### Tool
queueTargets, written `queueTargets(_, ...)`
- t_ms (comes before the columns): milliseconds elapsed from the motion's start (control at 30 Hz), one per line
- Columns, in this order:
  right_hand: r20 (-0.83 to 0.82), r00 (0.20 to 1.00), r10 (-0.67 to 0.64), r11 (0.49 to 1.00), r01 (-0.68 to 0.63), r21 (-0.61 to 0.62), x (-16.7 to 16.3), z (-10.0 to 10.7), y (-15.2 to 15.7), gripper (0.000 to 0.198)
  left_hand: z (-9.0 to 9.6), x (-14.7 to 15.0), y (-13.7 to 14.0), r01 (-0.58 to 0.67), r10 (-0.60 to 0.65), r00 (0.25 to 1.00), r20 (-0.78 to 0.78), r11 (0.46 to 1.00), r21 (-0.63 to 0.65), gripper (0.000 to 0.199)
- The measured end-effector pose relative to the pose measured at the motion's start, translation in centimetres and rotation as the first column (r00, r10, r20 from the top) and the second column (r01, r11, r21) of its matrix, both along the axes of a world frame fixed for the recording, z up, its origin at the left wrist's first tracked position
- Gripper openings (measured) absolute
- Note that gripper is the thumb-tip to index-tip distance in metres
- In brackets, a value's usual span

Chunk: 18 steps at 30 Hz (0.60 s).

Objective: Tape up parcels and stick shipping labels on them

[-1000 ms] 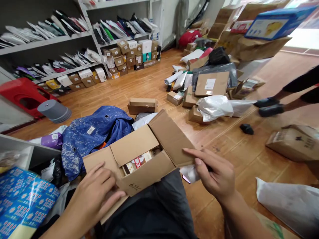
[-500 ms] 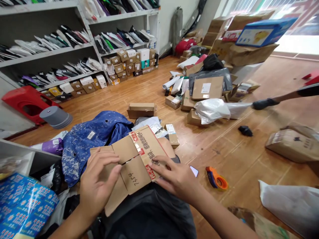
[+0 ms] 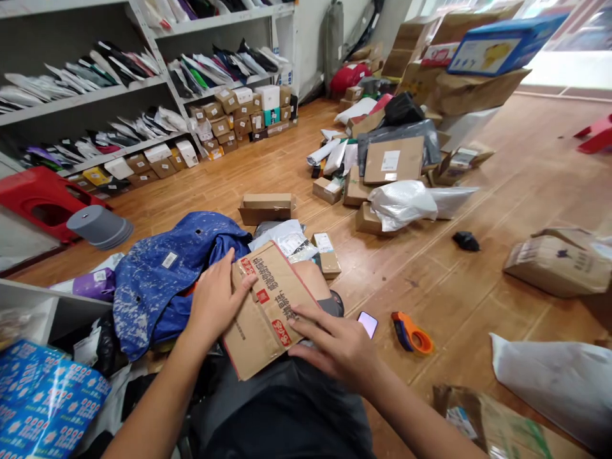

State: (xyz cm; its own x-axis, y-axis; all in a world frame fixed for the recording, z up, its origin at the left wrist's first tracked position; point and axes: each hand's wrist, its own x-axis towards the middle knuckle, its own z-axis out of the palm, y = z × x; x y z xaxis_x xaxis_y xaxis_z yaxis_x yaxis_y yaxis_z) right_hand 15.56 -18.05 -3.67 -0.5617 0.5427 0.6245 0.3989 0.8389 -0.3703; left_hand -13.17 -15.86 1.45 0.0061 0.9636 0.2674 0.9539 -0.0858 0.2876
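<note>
A folded cardboard sheet (image 3: pixel 262 319) with red-and-tan tape strips and printed dark characters lies flat over my lap. My left hand (image 3: pixel 217 296) rests on its left edge, the thumb stretched across the top and the other fingers extended along the side. On the right edge, my right hand (image 3: pixel 335 341) lies with fingers spread over the cardboard; the thumb's side is near the lower corner. Beyond the right hand, a phone (image 3: pixel 368 324) with a lit screen and an orange-and-blue tape dispenser (image 3: pixel 414 333) lie on the wooden floor.
A blue bag (image 3: pixel 172 280) lies left of the cardboard. Small parcels (image 3: pixel 327 258) lie just ahead, with a larger heap of boxes (image 3: pixel 394 159) behind. Shelves (image 3: pixel 95 92) full of packages stand at the back left. A brown box (image 3: pixel 557 264) and white bag (image 3: pixel 549 382) are to the right.
The cardboard's left flaps have folded over to the right, making the sheet narrower. My left hand has moved down onto it. A person's foot at the right is out of view.
</note>
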Motion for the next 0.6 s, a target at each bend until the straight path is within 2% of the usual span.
queueTargets(67, -0.014, 1.000, -0.025, 0.999, 0.025, 0.026, 0.3, -1.0, -0.5, 0.029, 0.5, -0.9, 0.3, 0.008, -0.007, 1.000, 0.008, 0.992, -0.127, 0.080)
queueTargets(200, -0.063, 0.997, -0.041, 0.999, 0.042, 0.014, 0.6, -2.3, -0.4, 0.032, 1.7, -0.2, 1.0, -0.039, 0.036, 0.999, -0.021, 0.985, -0.167, 0.067)
queueTargets(367, -0.146, 0.986, -0.073, 0.997, 0.069, -0.034, 1.2, -1.5, 2.6, 0.041, 3.0, -0.5, 1.7, -0.085, 0.085, 0.996, -0.010, 0.961, -0.265, 0.065)
queueTargets(433, -0.195, 0.978, -0.074, 0.995, 0.060, -0.077, 2.0, -0.9, 4.1, 0.042, 3.0, -1.2, 1.8, -0.056, 0.087, 0.992, 0.092, 0.952, -0.301, 0.067)
queueTargets(500, -0.214, 0.974, -0.077, 0.992, 0.054, -0.110, 2.9, -0.4, 5.3, 0.041, 2.6, -1.8, 2.2, -0.021, 0.114, 0.954, 0.278, 0.948, -0.319, 0.070)
queueTargets(567, -0.173, 0.980, -0.093, 0.989, 0.071, -0.129, 3.7, -0.4, 6.2, 0.040, 2.2, -1.9, 2.8, 0.060, 0.142, 0.857, 0.495, 0.927, -0.370, 0.072)
queueTargets(600, -0.147, 0.982, -0.117, 0.986, 0.097, -0.135, 3.9, -0.4, 6.6, 0.039, 2.0, -1.9, 3.2, 0.132, 0.164, 0.782, 0.602, 0.900, -0.416, 0.072)
